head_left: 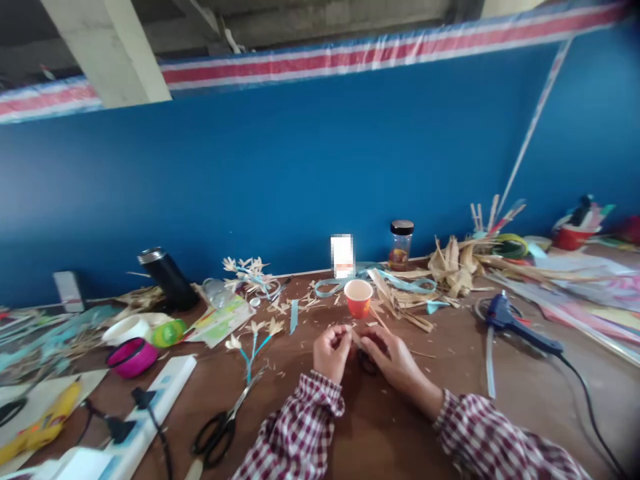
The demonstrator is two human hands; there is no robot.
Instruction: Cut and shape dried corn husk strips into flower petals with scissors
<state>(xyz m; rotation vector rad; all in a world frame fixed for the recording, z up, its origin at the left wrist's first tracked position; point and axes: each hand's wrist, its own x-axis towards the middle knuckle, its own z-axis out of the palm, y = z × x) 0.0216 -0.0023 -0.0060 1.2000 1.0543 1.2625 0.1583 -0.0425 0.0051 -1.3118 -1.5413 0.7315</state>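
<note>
My left hand (331, 351) and my right hand (389, 356) meet over the brown table (450, 373), fingers curled together on a small pale strip of dried leaf (354, 335). Both wrists wear red-and-white checked sleeves. Under the right hand lies something dark that I cannot make out. An orange paper cup (359, 297) stands upright just beyond the fingertips. Small leaf flowers on blue stems (253, 335) lie left of the left hand.
Black-handled scissors (223, 422) lie near left. A blue glue gun (515, 326) with its cable rests at right, a yellow glue gun (43, 425) at far left. A white power strip (150, 400), pink bowl (133, 356), black flask (167, 279), jar (401, 244) and leaf scraps (457, 263) crowd the back.
</note>
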